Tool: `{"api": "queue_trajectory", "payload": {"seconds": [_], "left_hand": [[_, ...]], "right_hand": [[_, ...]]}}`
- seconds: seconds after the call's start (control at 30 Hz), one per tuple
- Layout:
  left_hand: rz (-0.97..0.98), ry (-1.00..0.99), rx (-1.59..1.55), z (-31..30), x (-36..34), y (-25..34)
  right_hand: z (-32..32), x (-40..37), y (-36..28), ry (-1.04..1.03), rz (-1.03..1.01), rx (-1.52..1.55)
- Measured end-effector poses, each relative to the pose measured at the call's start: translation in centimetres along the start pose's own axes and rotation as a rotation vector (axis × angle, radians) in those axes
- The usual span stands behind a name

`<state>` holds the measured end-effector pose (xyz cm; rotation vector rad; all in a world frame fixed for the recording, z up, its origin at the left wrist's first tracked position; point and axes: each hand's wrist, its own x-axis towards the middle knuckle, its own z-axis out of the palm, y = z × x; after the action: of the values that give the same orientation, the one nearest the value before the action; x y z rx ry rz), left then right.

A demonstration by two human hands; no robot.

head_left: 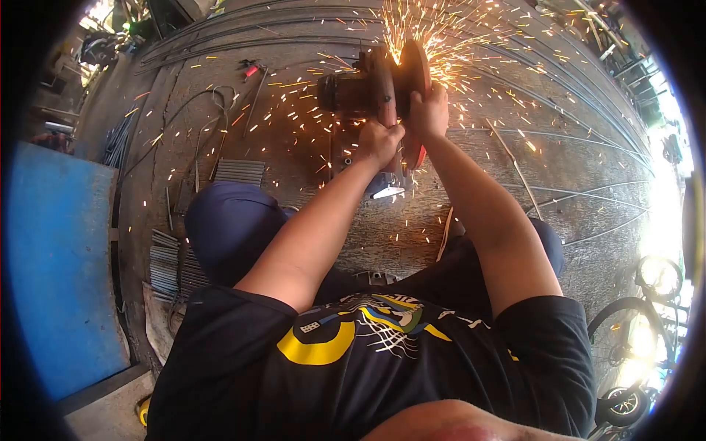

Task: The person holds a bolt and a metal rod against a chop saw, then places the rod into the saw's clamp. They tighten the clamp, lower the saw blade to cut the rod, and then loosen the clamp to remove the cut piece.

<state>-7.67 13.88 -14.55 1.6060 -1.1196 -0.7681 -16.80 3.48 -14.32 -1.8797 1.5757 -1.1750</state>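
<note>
A cut-off saw (384, 88) with a dark motor and a reddish guard stands at the upper middle, throwing bright sparks forward and to both sides. My left hand (380, 143) is wrapped round the saw's handle, just below the body. Against the right side of the red guard, my right hand (429, 112) is placed with bent fingers; what it holds there, if anything, is hidden. Beneath the saw a pale metal piece (388, 192) shows. The spot where the sparks start is hidden behind the guard.
Long thin metal rods (566, 81) lie across the back and right of the wooden floor. Bundles of short rods (240, 172) are at the left. A blue panel (66, 264) stands far left, bicycle wheels (625, 331) at the right. A red-handled tool (251, 70) lies behind.
</note>
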Motion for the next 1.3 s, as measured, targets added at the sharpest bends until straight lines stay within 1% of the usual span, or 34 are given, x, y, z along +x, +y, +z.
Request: {"api": "queue_trajectory", "payload": {"seconds": [0.07, 0.1, 0.13, 0.17, 0.2, 0.23, 0.27, 0.3, 0.33, 0.37, 0.4, 0.43, 0.47, 0.5, 0.53, 0.57, 0.6, 0.63, 0.67, 0.7, 0.73, 0.77, 0.83, 0.87, 0.93, 0.97, 1.0, 1.03, 1.07, 1.13, 1.2, 1.3], "left_hand": [[0.018, 0.001, 0.046, 0.3, 0.3, -0.9], [0.036, 0.006, 0.090, 0.1, 0.2, -0.3], [0.034, 0.008, 0.090, -0.2, -0.2, 0.2], [-0.081, -0.084, 0.021, -1.1, -1.2, 3.1], [-0.061, -0.105, -0.045, -1.0, -1.5, 3.3], [-0.042, -0.128, -0.113, -1.0, -1.8, 3.5], [-0.040, -0.129, -0.114, -0.5, -1.3, 2.3], [-0.027, -0.101, -0.074, -0.1, -0.6, 1.5], [-0.021, -0.088, -0.056, 0.1, -0.4, 0.5], [-0.016, -0.075, -0.037, 0.3, -0.2, 0.0], [0.125, -0.040, 0.046, 0.3, -0.1, -0.5], [0.198, -0.022, 0.086, 0.5, 0.1, -1.0], [0.270, 0.000, 0.127, 0.7, 0.4, -1.7], [0.261, 0.017, 0.232, 0.9, 0.9, -2.6], [0.254, 0.024, 0.287, 1.1, 1.2, -3.7], [0.247, 0.032, 0.342, 0.9, 1.2, -3.5], [0.307, -0.053, 0.488, 0.6, 1.2, -3.4], [0.366, -0.139, 0.632, 0.5, 1.0, -3.2], [0.368, -0.136, 0.632, 0.6, 1.3, -3.7], [0.514, -0.057, 0.726, 0.8, 1.6, -4.5], [0.659, 0.024, 0.818, 1.1, 1.8, -5.3], [0.658, 0.025, 0.818, 1.0, 1.6, -4.8], [0.608, 0.125, 0.778, 0.9, 0.7, -3.8], [0.606, 0.122, 0.779, 0.9, 0.7, -3.9], [0.488, 0.070, 0.580, 0.9, 0.7, -3.8], [0.487, 0.069, 0.579, 0.9, 0.7, -3.8], [0.544, 0.067, 0.631, 0.8, 0.7, -3.9], [0.599, 0.065, 0.683, 0.7, 0.8, -4.0], [0.599, 0.065, 0.684, 0.8, 0.8, -4.0], [0.704, 0.162, 0.826, 0.9, 0.6, -3.9], [0.676, 0.125, 0.793, 0.6, 0.3, -3.4], [0.617, 0.060, 0.747, 0.6, 0.2, -3.6]], "right_hand": [[0.2, 0.0, 0.0, 0.117, -0.093, -0.173], [-0.4, -0.4, -1.2, 0.117, -0.093, -0.173], [-0.9, -1.0, -2.4, 0.140, -0.225, -0.143], [-1.3, -1.5, -3.3, 0.163, -0.356, -0.112], [-0.9, -1.5, -2.9, 0.161, -0.356, -0.112], [-0.6, -1.2, -2.6, 0.117, -0.329, -0.073], [-0.4, -1.0, -2.5, 0.074, -0.305, -0.035], [-1.4, -1.2, -3.8, -0.143, -0.037, 0.117], [-2.1, -1.5, -4.9, -0.143, -0.037, 0.114], [-2.6, -1.9, -5.8, -0.352, 0.166, 0.088], [-2.8, -2.0, -6.3, -0.556, 0.368, 0.060], [-2.3, -2.1, -6.1, -0.553, 0.365, 0.058], [-1.4, -2.2, -5.5, -0.669, 0.347, 0.021], [-0.9, -2.2, -5.4, -0.787, 0.327, -0.014], [-0.8, -1.8, -5.1, -0.788, 0.326, -0.014], [-0.8, -1.4, -5.0, -0.886, 0.444, 0.143], [-0.9, -1.2, -4.9, -0.978, 0.566, 0.306], [-0.6, -1.4, -4.5, -0.979, 0.571, 0.308], [0.1, -1.5, -3.8, -0.952, 0.581, 0.392], [0.2, -1.5, -3.7, -0.924, 0.593, 0.476], [0.3, -1.4, -3.5, -0.925, 0.592, 0.475], [0.2, -1.4, -3.7, -0.910, 0.588, 0.444], [-0.2, -1.7, -4.0, -0.898, 0.590, 0.415], [-0.8, -1.8, -4.4, -0.892, 0.557, 0.397], [-0.4, -1.9, -3.8, -0.884, 0.525, 0.378], [1.2, -1.8, -2.3, -0.877, 0.539, 0.415], [1.6, -1.8, -2.2, -0.870, 0.550, 0.453], [1.7, -1.8, -1.9, -0.871, 0.549, 0.454], [1.1, -1.9, -2.3, -0.860, 0.550, 0.478], [0.6, -2.1, -2.9, -0.849, 0.552, 0.503], [0.6, -2.2, -2.8, -0.826, 0.523, 0.470], [0.3, -2.3, -2.9, -0.817, 0.550, 0.437]]}}
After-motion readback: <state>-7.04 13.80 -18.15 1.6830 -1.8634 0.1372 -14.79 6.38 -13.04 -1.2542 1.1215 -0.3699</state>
